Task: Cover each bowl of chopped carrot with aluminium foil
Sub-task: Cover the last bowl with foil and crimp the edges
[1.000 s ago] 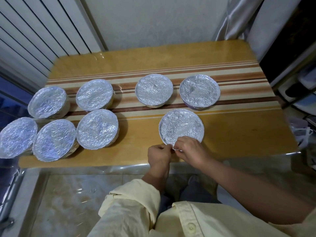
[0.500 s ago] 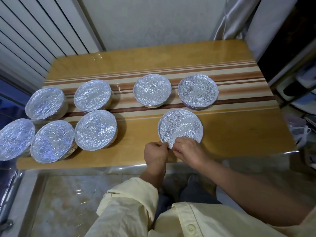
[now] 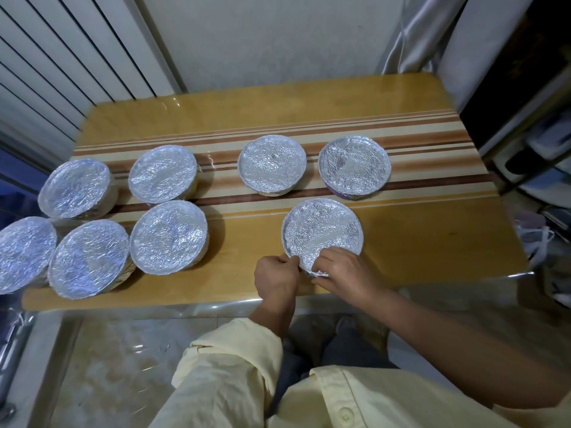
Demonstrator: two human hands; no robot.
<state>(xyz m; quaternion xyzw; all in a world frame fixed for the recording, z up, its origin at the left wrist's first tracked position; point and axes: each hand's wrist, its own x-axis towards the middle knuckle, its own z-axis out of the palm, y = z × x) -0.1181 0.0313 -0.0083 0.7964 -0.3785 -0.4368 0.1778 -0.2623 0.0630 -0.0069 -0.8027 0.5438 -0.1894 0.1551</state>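
A foil-covered bowl stands near the table's front edge, right of centre. My left hand pinches the foil at the bowl's near left rim. My right hand pinches the foil at the near rim, fingers curled over its edge. Two more foil-covered bowls stand behind it. Several others, all under foil, cluster at the left. No carrot shows anywhere.
The wooden table has brown and cream stripes across its middle. A white slatted panel rises at the back left and a curtain at the back right. The leftmost bowl overhangs the table's left end.
My hands have shifted slightly along the near rim of the front bowl, still pinching its foil. The bowls have not moved.
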